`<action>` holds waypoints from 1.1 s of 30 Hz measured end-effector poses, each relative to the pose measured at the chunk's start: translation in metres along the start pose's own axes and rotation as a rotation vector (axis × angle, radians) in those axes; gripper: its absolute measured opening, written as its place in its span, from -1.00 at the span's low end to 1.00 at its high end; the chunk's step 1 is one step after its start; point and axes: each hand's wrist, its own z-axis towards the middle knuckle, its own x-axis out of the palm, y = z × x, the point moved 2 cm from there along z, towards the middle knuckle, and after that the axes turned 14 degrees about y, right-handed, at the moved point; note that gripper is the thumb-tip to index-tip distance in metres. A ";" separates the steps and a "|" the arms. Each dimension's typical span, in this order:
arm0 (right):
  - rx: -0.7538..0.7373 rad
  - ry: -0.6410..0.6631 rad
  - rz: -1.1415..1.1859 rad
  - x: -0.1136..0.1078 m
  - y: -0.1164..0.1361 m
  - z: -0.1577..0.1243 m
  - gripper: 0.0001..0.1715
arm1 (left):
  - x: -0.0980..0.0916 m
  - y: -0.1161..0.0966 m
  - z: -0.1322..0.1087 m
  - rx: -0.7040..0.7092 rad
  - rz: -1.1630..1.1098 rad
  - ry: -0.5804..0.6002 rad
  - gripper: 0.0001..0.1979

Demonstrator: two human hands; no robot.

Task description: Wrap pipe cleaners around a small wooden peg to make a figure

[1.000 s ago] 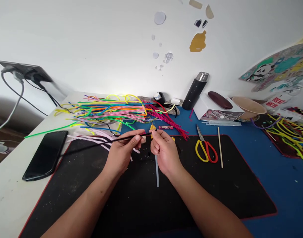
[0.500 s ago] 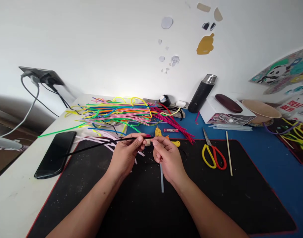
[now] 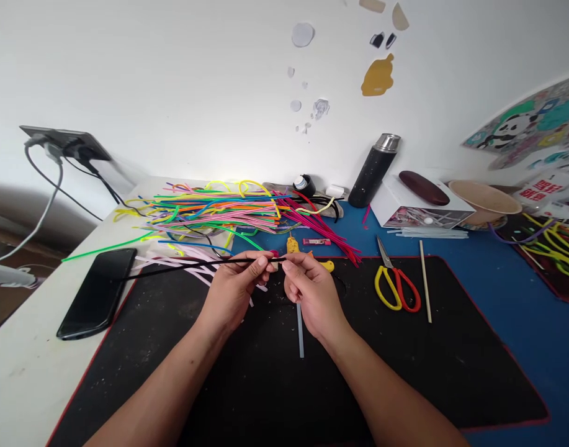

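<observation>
Pinching a black pipe cleaner (image 3: 172, 270) at centre frame, with left hand (image 3: 232, 295) fingertips closed near its right end and right hand (image 3: 312, 295) apparently nipping the tip; holding it straight, unbent as yet, over the black mat (image 3: 265, 385).

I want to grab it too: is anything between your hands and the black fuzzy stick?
Nothing visible. The left hand and the right hand both pinch the black fuzzy stick directly with their fingertips. A clear stick lies on the mat below the right hand, apart from the grip.
</observation>
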 end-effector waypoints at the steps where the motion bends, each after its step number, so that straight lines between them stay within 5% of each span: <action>1: -0.004 -0.004 -0.022 -0.001 0.002 0.000 -0.68 | -0.001 0.000 0.001 0.002 -0.013 -0.006 -0.70; 10: -0.016 0.072 -0.772 -0.022 0.026 -0.009 -0.87 | -0.002 -0.002 0.002 0.012 -0.070 -0.027 -0.69; 18: 0.254 0.273 -1.500 -0.023 0.027 -0.018 -0.88 | -0.001 -0.002 0.001 0.002 -0.074 -0.002 -0.67; 33: 0.300 0.373 -1.850 -0.010 0.020 -0.012 -0.85 | -0.001 -0.003 -0.001 0.004 -0.060 0.029 -0.67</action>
